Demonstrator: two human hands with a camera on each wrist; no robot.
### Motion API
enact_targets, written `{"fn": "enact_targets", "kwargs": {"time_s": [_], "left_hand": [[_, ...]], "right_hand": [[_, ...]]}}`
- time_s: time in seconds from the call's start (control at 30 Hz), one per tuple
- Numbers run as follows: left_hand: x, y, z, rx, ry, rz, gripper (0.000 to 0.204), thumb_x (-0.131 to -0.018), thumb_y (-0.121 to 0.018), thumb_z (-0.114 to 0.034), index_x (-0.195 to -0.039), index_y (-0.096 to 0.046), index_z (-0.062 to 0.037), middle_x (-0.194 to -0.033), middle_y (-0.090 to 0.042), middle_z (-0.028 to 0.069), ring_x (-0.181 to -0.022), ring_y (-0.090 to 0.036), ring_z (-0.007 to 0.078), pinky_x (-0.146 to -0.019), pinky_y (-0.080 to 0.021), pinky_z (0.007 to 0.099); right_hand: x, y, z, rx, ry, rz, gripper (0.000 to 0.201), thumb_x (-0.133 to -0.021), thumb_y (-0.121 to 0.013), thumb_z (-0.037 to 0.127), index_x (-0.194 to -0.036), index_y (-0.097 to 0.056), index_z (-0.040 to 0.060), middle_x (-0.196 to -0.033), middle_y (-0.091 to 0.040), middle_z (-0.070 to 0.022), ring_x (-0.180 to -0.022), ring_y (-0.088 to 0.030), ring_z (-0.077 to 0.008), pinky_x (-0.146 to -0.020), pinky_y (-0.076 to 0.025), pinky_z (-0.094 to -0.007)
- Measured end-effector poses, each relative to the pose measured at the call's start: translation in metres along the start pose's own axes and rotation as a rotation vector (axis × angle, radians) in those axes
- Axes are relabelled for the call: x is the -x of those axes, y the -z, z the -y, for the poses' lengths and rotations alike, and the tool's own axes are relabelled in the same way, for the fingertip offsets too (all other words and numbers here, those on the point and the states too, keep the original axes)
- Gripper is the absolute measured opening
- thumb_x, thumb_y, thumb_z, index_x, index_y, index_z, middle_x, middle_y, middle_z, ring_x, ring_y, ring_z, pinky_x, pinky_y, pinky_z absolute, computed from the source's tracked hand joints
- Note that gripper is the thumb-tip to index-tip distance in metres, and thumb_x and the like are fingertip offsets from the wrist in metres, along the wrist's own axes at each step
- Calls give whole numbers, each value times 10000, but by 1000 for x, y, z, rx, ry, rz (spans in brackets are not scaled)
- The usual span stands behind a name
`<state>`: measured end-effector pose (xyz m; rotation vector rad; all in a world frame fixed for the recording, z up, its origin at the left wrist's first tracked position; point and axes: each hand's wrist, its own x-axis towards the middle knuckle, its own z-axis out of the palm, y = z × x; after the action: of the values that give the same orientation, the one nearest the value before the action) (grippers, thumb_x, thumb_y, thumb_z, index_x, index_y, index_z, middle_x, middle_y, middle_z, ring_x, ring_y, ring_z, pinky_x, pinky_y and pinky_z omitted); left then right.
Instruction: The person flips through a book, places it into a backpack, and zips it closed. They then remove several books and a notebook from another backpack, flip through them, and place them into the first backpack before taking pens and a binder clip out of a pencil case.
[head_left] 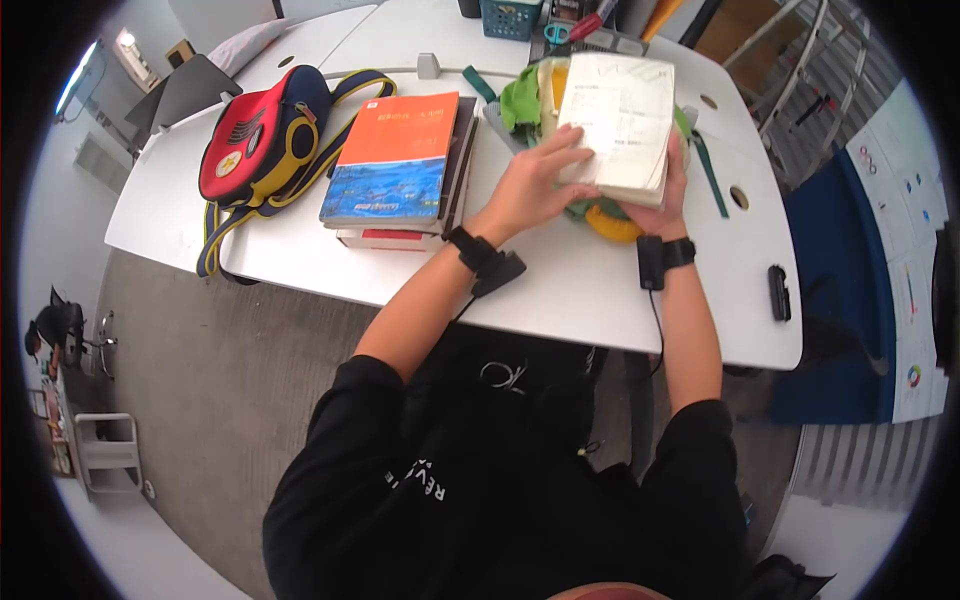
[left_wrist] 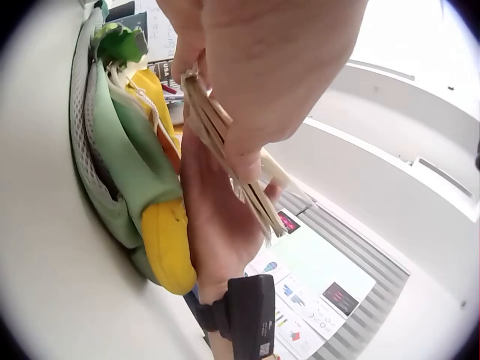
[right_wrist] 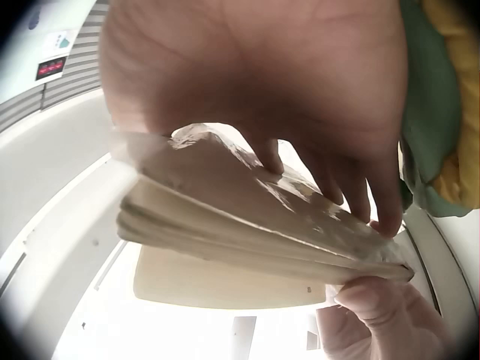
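Note:
A worn, cream-coloured paperback book (head_left: 622, 115) with a clear plastic cover is held up between both hands. My left hand (head_left: 540, 180) grips its left edge, fingers over the printed face and thumb by the lower corner. From behind and along the right edge, my right hand (head_left: 670, 195) supports the book, its fingers spread on the back cover in the right wrist view. Close behind the book lies a green backpack (left_wrist: 124, 157) with a yellow rounded part (left_wrist: 166, 244), partly hidden in the head view. The book's pages (right_wrist: 247, 232) fan slightly apart at one edge.
Left of the hands, a stack of books is topped by an orange and blue book (head_left: 395, 160). Beyond it lies a red and navy school bag (head_left: 262, 135) with loose straps. A teal basket (head_left: 512, 18) stands at the back; a black object (head_left: 779, 292) lies near the right edge.

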<state>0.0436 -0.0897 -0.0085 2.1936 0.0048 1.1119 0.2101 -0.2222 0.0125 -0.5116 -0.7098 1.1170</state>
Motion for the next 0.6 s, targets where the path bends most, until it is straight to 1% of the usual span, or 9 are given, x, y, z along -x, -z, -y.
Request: {"fn": "enact_targets", "kwargs": {"time_s": [0.1, 0.2, 0.3, 0.37, 0.4, 0.43, 0.5, 0.53, 0.6], "left_hand": [[2, 0, -4, 17, -71, -2, 412, -773, -839, -137, -1151, -711, -36, -1359, -599, 208, -1329, -527, 341, -1058, -471, 397], [3, 1, -1, -4, -96, -40, 344, -817, -801, -105, -1140, -713, -29, -1355, -601, 204, -1280, -570, 353, -1035, -489, 380], [7, 2, -1, 9, -56, -104, 271, -875, -727, -52, -1140, -691, -6, -1282, -655, 184, -1205, -636, 300, -961, -541, 354], [6, 2, -7, 314, 138, -223, 243, -911, -653, 4, -1151, -660, 42, -1308, -644, 190, -1164, -655, 237, -933, -549, 327], [8, 0, -3, 458, 177, -282, 272, -940, -599, 7, -1204, -605, 70, -1262, -659, 172, -1105, -650, 187, -918, -549, 328], [8, 0, 1, 457, 171, -283, 272, -940, -599, 7, -1204, -605, 70, -1262, -659, 172, -1105, -650, 187, -918, -549, 328], [8, 3, 11, 609, 242, -391, 314, -959, -578, -16, -1261, -555, 65, -1216, -652, 140, -1048, -656, 177, -887, -550, 321], [7, 5, 8, 712, 377, -396, 340, -982, -570, -68, -1297, -538, 56, -1199, -632, 119, -1040, -638, 169, -864, -545, 323], [6, 2, 2, 808, 471, -435, 355, -986, -581, -95, -1304, -535, 56, -1222, -622, 116, -1063, -631, 174, -855, -544, 326]], "right_hand": [[2, 2, 0, -43, -12, -18, 827, -972, -415, 656, -1572, -252, 110, -1574, -350, -170, -1425, -383, -361, -1152, -339, -547], [3, 7, 3, -93, 26, -19, 751, -997, -414, 621, -1533, -333, 102, -1501, -450, -154, -1362, -467, -331, -1119, -394, -507], [0, 10, 2, -151, 4, 42, 664, -1020, -402, 573, -1511, -375, 126, -1469, -489, -124, -1336, -494, -318, -1103, -414, -497], [2, 1, 1, -128, 8, -31, 632, -1033, -393, 542, -1508, -375, 125, -1465, -491, -128, -1334, -495, -317, -1102, -414, -501], [2, -2, 3, -153, 17, 34, 602, -1050, -406, 475, -1503, -365, 80, -1467, -487, -139, -1331, -499, -307, -1107, -419, -473], [2, -4, 2, -151, 20, 40, 602, -1050, -406, 475, -1503, -365, 80, -1467, -487, -139, -1331, -499, -307, -1107, -419, -473], [0, -5, 1, 14, 83, -157, 585, -1059, -429, 409, -1495, -351, 27, -1472, -479, -150, -1333, -497, -299, -1114, -419, -436], [1, -8, 2, 15, 73, -145, 563, -1064, -442, 339, -1487, -337, -19, -1469, -478, -166, -1325, -507, -287, -1105, -435, -401], [-1, -3, 4, 63, 53, -131, 548, -1061, -456, 324, -1471, -361, -27, -1442, -503, -174, -1294, -536, -277, -1081, -458, -393]]}}
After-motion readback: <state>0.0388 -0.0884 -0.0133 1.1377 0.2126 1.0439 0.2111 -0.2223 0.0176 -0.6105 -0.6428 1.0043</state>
